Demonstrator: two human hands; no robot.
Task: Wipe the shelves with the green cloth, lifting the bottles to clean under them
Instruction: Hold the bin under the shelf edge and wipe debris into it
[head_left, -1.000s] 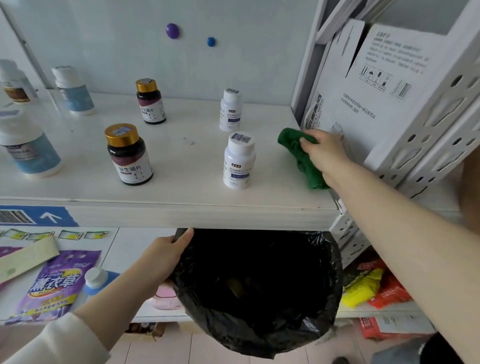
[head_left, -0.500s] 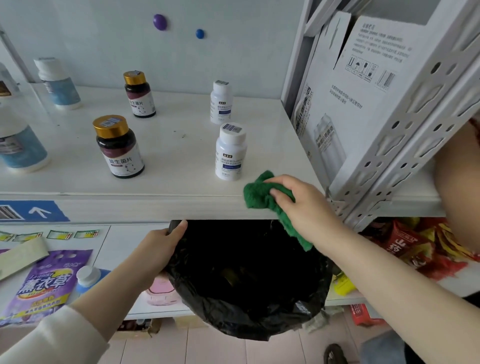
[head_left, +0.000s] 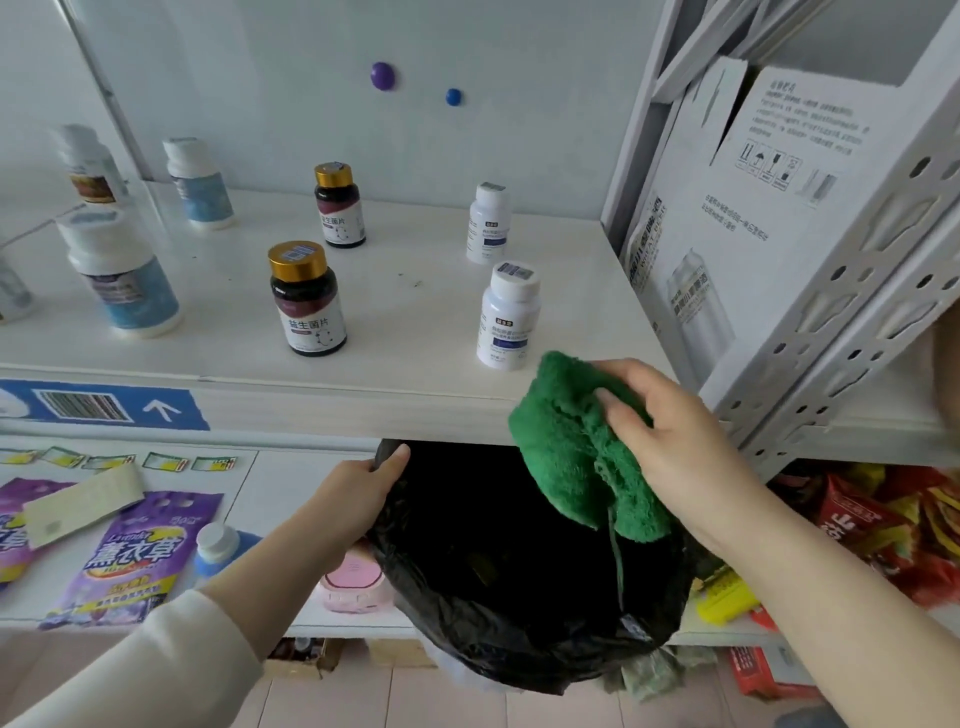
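- My right hand (head_left: 685, 441) grips the bunched green cloth (head_left: 576, 452) at the shelf's (head_left: 415, 332) front edge, over the black bag (head_left: 519, 597).
- My left hand (head_left: 358, 493) pinches the bag's rim.

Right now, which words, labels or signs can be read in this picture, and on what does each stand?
"益生菌片": front gold-capped bottle and rear gold-capped bottle.
"Lavender" and "薰衣草": purple pouch.
White arrow and barcode: blue sticker on the shelf edge.
Too blurred to read: white bottles, cardboard box, red packets.
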